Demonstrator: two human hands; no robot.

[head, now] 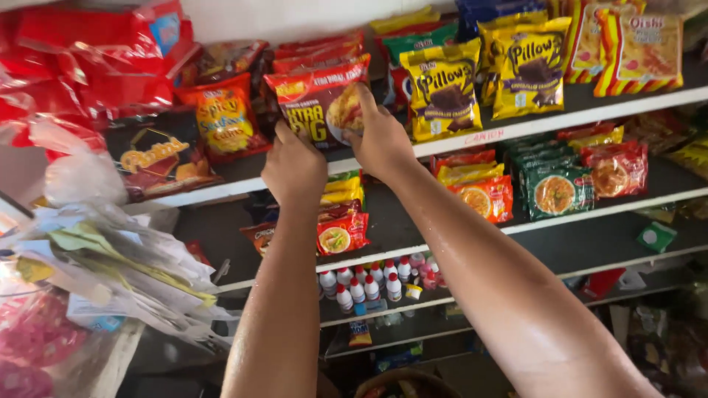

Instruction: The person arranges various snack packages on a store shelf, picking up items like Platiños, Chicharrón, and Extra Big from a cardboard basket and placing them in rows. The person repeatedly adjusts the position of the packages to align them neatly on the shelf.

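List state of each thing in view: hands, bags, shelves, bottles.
Left hand: gripping the red snack bag's lower left edge.
Right hand: gripping the bag's right side.
Red snack bag: sealed, upright, held at the top shelf.
Yellow bags: sealed, standing upright.
Top shelf: stocked.
Noodle packs: sealed, stacked leaning.
Small bottles: capped, upright.

We've got both hands up at the top shelf (516, 131), left hand (293, 168) at 9 o'clock of the right hand (381, 138), both gripping one snack bag (317, 103) standing on that shelf. At 3 o'clock of it sit the cracker bags (442, 92). Noodle packs (516, 188) lie one shelf down, at 5 o'clock. Small bottles (369, 284) stand lower, at 6 o'clock, between our arms.
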